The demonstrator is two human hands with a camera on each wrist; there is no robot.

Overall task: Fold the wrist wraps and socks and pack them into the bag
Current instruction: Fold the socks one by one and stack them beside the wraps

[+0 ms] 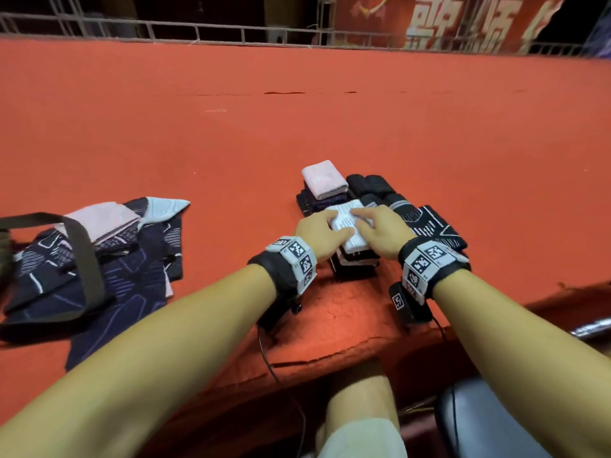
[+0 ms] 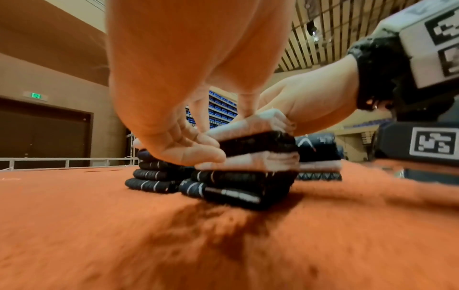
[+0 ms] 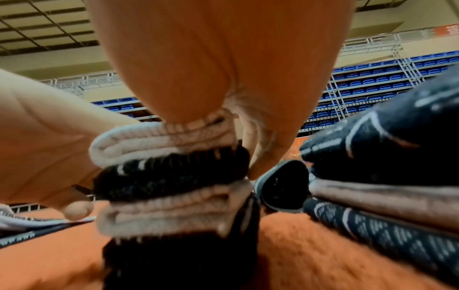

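A stack of folded socks (image 1: 355,259) stands near the front edge, black and white layers alternating, with a white sock (image 1: 355,242) on top. My left hand (image 1: 322,231) grips its left side, thumb curled against the layers (image 2: 198,155). My right hand (image 1: 380,226) lies over the top from the right, and its fingers (image 3: 258,157) curl down the far side. The dark patterned bag (image 1: 115,276) lies flat at the left with its strap (image 1: 82,259) across it. Black rolled wrist wraps (image 1: 370,185) sit just behind the stack.
A pink folded piece (image 1: 324,180) tops a second dark pile behind the stack. A dark patterned folded item (image 1: 436,226) lies to the right, close to my right wrist. The red carpeted surface (image 1: 297,127) stretches far back to a railing; its front edge (image 1: 330,352) is worn.
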